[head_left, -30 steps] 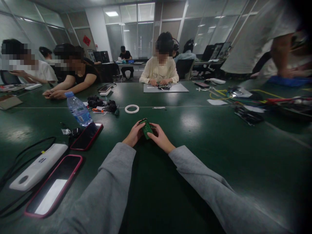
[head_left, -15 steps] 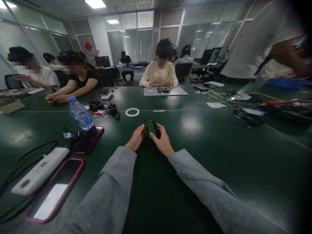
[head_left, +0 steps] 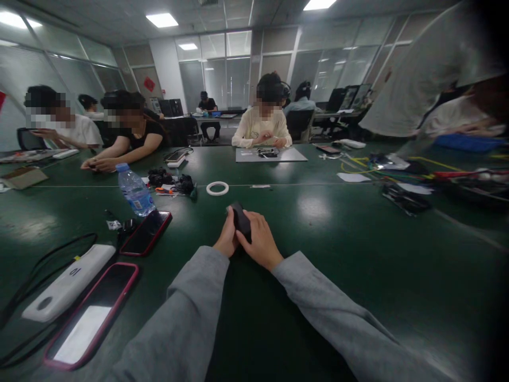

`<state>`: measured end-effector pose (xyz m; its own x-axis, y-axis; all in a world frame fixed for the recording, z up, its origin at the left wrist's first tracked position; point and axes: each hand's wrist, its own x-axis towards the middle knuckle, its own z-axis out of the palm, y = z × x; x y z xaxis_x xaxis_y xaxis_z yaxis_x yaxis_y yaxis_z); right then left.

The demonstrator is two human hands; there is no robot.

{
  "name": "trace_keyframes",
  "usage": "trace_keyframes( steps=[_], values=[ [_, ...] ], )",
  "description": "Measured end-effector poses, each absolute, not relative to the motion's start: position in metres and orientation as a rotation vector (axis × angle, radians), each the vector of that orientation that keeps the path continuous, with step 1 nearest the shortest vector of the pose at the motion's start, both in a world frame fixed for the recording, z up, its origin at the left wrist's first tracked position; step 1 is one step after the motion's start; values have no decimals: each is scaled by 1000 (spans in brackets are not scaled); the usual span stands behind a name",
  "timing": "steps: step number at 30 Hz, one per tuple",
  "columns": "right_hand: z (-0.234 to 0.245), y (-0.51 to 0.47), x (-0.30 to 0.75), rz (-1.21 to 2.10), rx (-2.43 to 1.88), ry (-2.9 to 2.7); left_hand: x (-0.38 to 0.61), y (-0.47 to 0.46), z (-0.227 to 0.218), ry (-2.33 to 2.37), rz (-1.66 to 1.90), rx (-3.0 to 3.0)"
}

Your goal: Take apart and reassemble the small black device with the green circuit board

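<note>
Green surface (head_left: 377,239) beneath, the left hand (head_left: 226,235) and right hand (head_left: 261,240) hold a black case (head_left: 242,220) between them in a closed grip, which could slip if either hand loosens.

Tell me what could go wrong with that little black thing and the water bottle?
The black thing might slip from the left hand and right hand, since it is held between their thumbs and fingers, and bump the green table.

The water bottle stands right by a red-edged phone, so a knock could tip it onto the screen.
</note>
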<state>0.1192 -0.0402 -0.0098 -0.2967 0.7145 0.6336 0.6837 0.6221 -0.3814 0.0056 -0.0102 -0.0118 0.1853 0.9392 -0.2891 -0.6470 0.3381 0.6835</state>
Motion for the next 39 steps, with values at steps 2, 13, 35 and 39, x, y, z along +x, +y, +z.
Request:
trace_keyframes(
  steps=[2, 13, 35, 39],
  values=[
    [-6, -46, 118, 5, -1029, -2110, -3, -9, -9, 737, 1131, 392],
    [-6, -47, 119, 85, -987, -2049, -9, 1, -18, 502, 1102, 449],
    [-13, -18, 133, 1436, -888, -1397, -6, -3, -11, 544, 1157, 612],
    [-9, -16, 140, 1560, -850, -1297, -3, -6, -8, 560, 1116, 658]
  ],
)
